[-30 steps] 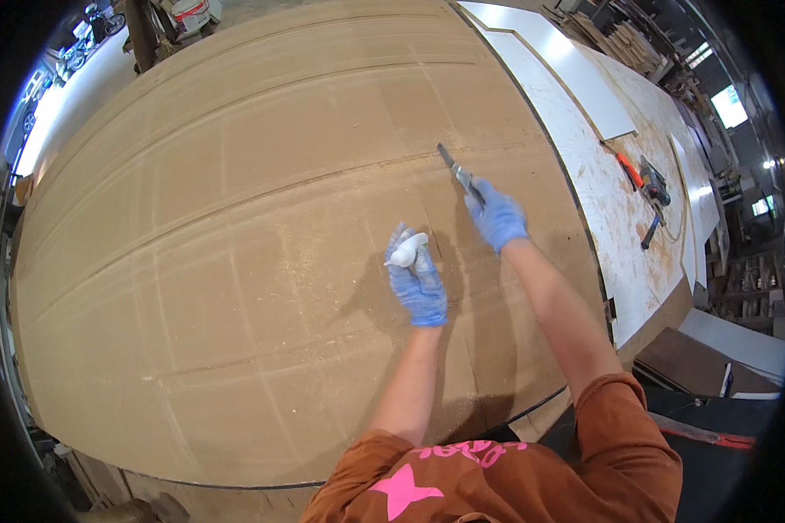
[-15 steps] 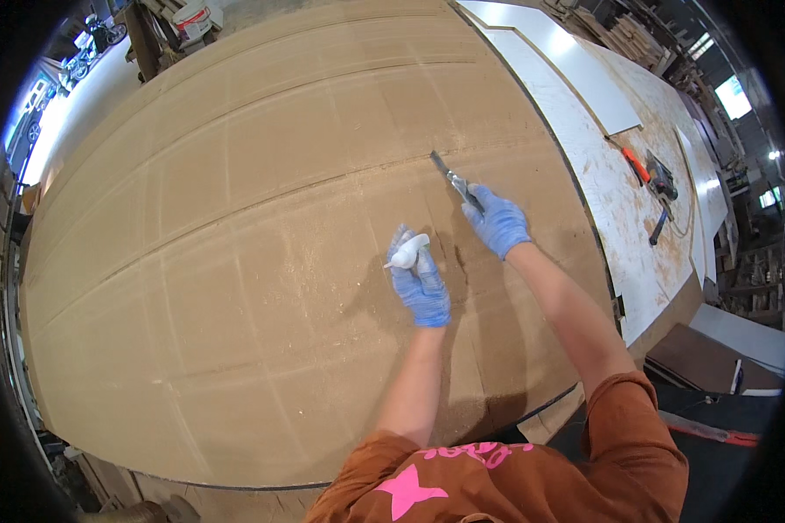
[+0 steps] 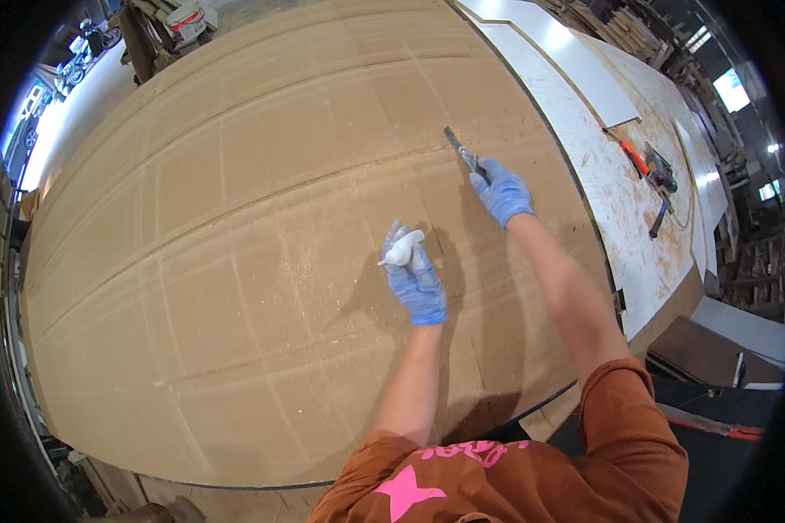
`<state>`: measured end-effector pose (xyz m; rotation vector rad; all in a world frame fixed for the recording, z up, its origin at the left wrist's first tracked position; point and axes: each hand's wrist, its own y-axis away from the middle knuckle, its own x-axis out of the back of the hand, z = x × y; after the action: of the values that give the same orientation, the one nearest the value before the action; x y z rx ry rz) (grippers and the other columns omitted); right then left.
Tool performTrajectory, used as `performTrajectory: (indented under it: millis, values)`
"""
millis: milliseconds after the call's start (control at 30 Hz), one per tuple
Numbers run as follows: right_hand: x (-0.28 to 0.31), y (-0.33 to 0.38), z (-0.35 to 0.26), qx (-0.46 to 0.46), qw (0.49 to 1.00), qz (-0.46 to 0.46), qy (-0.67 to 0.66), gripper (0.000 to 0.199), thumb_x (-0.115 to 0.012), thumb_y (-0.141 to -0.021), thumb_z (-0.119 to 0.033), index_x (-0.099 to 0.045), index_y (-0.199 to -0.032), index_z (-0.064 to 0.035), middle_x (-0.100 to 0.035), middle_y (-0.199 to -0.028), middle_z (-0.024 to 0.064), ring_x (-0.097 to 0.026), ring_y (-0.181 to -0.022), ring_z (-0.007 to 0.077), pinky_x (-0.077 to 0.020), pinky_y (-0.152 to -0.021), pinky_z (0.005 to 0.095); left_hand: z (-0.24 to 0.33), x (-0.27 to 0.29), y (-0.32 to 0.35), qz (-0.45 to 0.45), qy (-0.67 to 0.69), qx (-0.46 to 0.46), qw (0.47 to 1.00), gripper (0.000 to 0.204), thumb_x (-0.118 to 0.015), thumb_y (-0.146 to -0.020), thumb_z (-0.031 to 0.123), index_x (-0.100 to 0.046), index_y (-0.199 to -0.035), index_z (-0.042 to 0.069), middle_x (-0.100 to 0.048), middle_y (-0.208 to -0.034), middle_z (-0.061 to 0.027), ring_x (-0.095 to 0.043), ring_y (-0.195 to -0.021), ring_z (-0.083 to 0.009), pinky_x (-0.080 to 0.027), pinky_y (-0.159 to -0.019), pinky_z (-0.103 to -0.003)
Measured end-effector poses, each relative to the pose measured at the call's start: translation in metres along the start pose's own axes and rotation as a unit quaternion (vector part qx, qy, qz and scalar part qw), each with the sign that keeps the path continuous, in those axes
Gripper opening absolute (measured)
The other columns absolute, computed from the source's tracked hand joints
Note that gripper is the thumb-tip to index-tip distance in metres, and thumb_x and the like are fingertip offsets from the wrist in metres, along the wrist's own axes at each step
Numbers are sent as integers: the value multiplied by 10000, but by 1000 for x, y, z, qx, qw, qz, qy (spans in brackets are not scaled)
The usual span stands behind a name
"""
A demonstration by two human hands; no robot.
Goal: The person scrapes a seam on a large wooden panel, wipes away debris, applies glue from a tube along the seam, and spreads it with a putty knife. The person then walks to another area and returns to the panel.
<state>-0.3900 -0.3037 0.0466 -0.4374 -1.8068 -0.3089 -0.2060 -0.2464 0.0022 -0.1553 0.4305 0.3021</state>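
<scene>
Grey metal flat-bladed hand tool [image 3: 465, 154]: clamped in blue-gloved right hand [image 3: 506, 194], blade ahead-left of that grip | white plastic nozzle-tipped bottle [image 3: 401, 250]: gripped in blue-gloved left hand [image 3: 419, 288] | broad tan panel [image 3: 227, 392] beneath both: pale crumbs left of both grips suggest work begun; remainder cannot be told.

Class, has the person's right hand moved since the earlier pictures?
Yes: judged against the brown work surface, the right hand has moved farther forward and slightly rightward.
</scene>
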Motion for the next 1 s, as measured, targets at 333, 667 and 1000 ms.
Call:
performTrajectory:
  millis: [333, 667, 1000]
  values:
    - [-9, -7, 12, 20, 997, 52, 44, 385, -545, -896, -446, -562, -1199, -209, -653, -1085, 167, -629, -960, 373, -493, -832, 461, 1, 0, 0, 1, 19, 10, 1000, 246, -555, -937, 118, -563, -1151, -3, -511, -1275, -142, -503, -1165, -230, -437, -986, -364]
    - [3, -25, 60, -62, 998, 2, 11, 433, -534, -913, -410, -563, -1229, -116, -651, -1097, 170, -614, -1005, 364, -480, -866, 431, 5, -1, -2, -10, 47, 18, 999, 247, -555, -940, 109, -553, -1164, 4, -500, -1294, -125, -522, -1136, -216, -439, -980, -350]
    - [-11, 40, 12, 100, 986, -14, -130, 568, -640, -843, -302, -453, -1367, -191, -594, -1211, 176, -599, -1050, 369, -481, -912, 413, 12, 2, -5, -2, 19, 18, 1000, 299, -556, -935, 114, -524, -1203, -15, -519, -1282, -133, -537, -1114, -194, -438, -970, -328]
